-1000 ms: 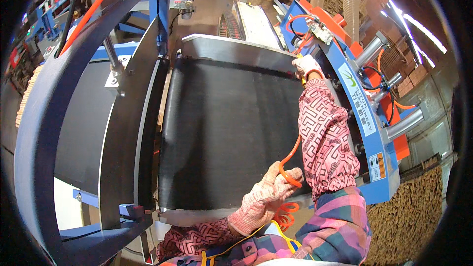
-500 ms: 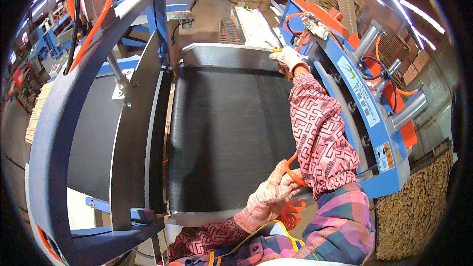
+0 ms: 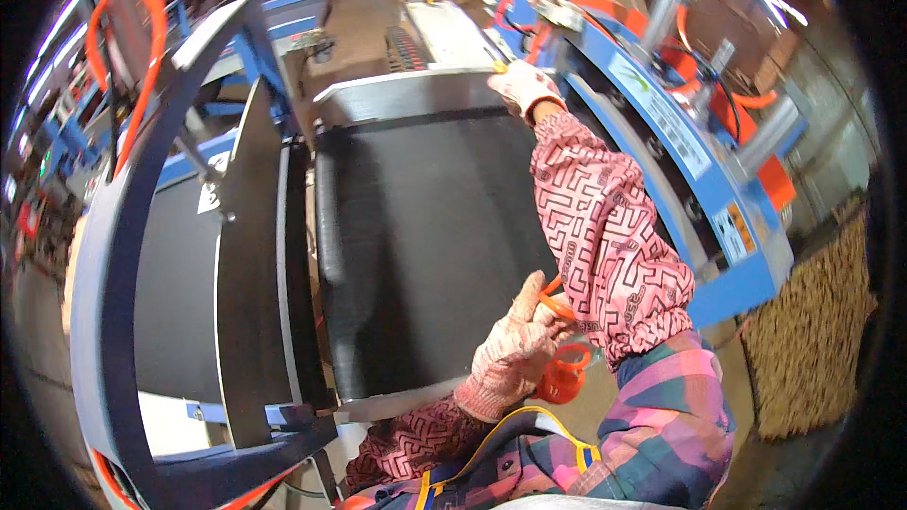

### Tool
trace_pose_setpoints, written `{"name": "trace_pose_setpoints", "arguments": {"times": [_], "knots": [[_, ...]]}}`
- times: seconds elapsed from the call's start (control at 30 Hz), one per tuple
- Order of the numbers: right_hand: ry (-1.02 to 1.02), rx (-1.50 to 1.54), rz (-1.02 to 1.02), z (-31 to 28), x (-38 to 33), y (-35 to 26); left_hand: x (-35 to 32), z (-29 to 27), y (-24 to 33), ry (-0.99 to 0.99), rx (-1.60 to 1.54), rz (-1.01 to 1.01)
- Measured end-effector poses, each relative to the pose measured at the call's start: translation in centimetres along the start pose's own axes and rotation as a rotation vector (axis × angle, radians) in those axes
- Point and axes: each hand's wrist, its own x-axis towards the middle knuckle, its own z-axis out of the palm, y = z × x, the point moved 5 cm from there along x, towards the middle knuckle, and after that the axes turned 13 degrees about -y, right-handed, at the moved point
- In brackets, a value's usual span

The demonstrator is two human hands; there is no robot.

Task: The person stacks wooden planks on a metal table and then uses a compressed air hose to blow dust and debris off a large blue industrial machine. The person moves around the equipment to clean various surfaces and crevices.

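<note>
My gloved right hand (image 3: 526, 90) is stretched out over the far right corner of a black conveyor belt (image 3: 430, 236). It is closed around an air blow gun (image 3: 500, 66), of which only a little yellow and the thin nozzle show. My gloved left hand (image 3: 510, 354) is near the belt's close right edge, gripping an orange coiled air hose (image 3: 557, 307). Loops of the hose hang beside that hand; its run toward the gun is hidden behind my right sleeve. A bare metal plate (image 3: 406, 96) stands along the belt's far end, close to my right hand.
On the left, a blue machine frame (image 3: 109, 293) arches over a second dark belt (image 3: 179, 302), with an upright metal plate (image 3: 253, 274) between. A blue press frame (image 3: 661, 123) with cylinders borders the right. Stacked wood strips (image 3: 808, 331) stand at lower right.
The view has shifted and tilted slightly. Both hands keep their grips; my right hand with the blow gun appears a little farther left and up, still at the belt's far right corner.
</note>
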Motion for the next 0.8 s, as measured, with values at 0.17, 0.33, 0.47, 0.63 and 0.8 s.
{"name": "trace_pose_setpoints", "arguments": {"times": [0.17,0.33,0.47,0.63,0.8], "knots": [[-0.247,0.171,-0.313,-2.3,-6.8,4.8,-0.4,5.0,-5.4,-0.352,0.015,-0.188],[-0.015,0.440,-0.419,-13.9,-24.1,8.8,1.0,8.4,-13.0,-0.698,0.280,-0.656],[0.414,0.170,-0.462,-24.4,-37.1,21.0,2.3,11.7,-20.2,-0.849,0.340,-0.750],[0.165,0.418,0.051,-24.9,-43.9,39.6,3.8,15.4,-31.1,-0.886,0.279,-0.879],[0.002,0.315,0.053,-21.2,-47.7,48.4,3.6,16.8,-44.8,-0.812,0.287,-0.941]]}}
